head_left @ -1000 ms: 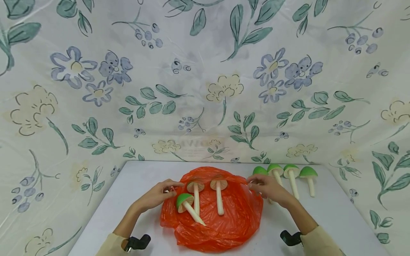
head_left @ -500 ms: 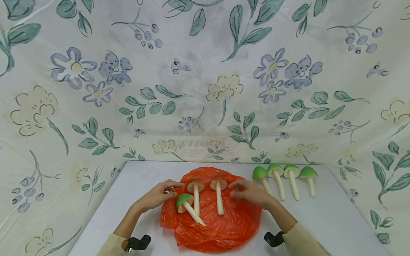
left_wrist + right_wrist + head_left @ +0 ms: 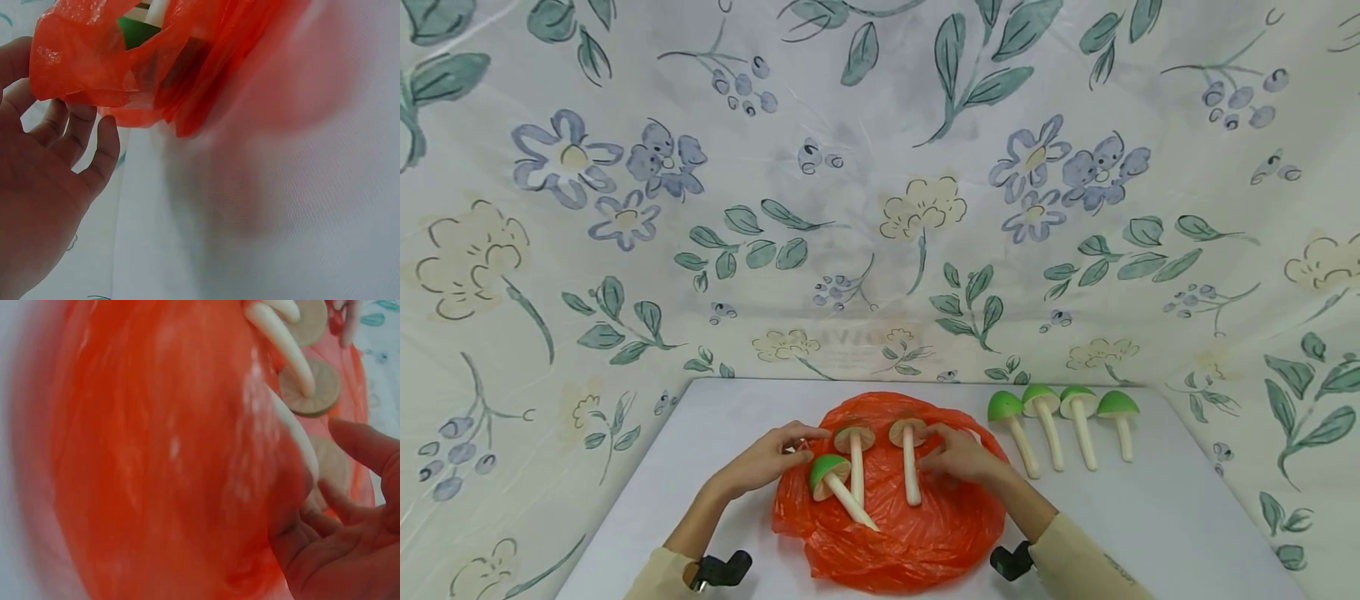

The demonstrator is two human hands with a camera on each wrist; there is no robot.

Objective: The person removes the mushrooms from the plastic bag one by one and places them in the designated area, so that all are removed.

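Mushroom (image 3: 910, 462) on the bag (image 3: 951, 525) looks light, firm, best pinched mid-stem; right hand (image 3: 961, 458) half-open, empty beside it; left hand's (image 3: 766, 457) hold I can't tell.

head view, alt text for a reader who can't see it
Three mushrooms lie in an open red plastic bag, a person's left hand at the bag's left edge and right hand at the rightmost one. Four green-capped mushrooms lie to the right on a white table, before a floral backdrop.
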